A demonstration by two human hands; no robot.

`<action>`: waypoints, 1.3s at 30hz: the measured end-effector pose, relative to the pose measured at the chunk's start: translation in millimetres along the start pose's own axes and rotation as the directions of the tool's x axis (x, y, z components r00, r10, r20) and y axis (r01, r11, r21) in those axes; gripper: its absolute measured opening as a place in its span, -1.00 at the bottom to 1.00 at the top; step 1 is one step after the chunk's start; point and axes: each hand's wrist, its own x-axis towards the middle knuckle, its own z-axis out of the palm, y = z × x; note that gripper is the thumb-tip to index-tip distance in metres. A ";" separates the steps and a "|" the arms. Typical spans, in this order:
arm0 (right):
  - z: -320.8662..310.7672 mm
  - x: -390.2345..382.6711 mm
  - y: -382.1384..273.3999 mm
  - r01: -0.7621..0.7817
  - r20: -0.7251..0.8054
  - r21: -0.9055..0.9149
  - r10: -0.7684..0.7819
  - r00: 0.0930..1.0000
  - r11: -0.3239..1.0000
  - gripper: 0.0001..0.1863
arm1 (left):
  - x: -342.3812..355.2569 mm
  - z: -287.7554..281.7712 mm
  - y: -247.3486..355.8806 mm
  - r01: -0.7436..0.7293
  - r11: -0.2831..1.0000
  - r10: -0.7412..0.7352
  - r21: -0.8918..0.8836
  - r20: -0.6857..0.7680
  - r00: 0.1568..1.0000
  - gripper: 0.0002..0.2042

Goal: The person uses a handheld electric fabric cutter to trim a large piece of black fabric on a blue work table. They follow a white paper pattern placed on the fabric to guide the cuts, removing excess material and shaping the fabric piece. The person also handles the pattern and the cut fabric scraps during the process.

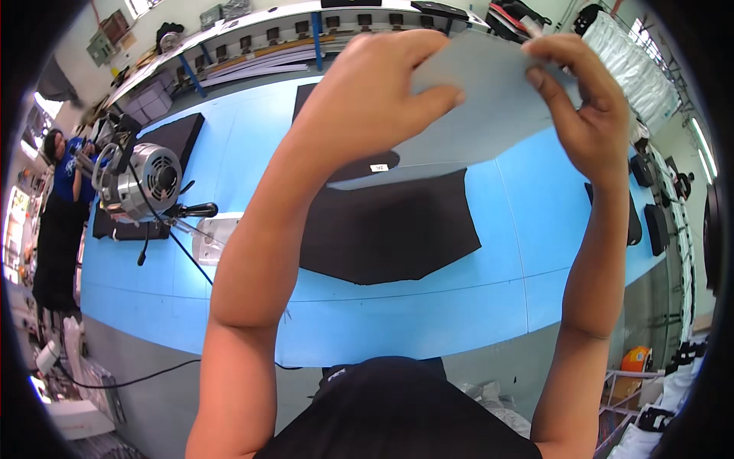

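Both arms reach forward and up, over a blue cutting table. Between the hands is a thin, translucent grey sheet, tilted in the air. My left hand has its thumb and fingers closed about the sheet's left edge, slightly blurred. At the opposite edge my right hand pinches it between thumb and fingers. Below the sheet, dark cut fabric lies flat on the table, its near edge angled. A small white label shows on a dark patch by the sheet's lower left. The fabric's far part is hidden.
A metal fabric cutting machine with a black handle and cable stands at left. Dark fabric stacks lie beyond it. Black pieces sit at the right edge. A co-worker stands far left. Long shelving runs behind.
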 end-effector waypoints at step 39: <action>231.8 -450.0 95.0 -0.931 0.417 0.198 0.833 0.362 0.306 -0.51 | -409.8 162.4 -243.4 0.844 0.537 -0.831 0.012 -0.167 0.531 -0.62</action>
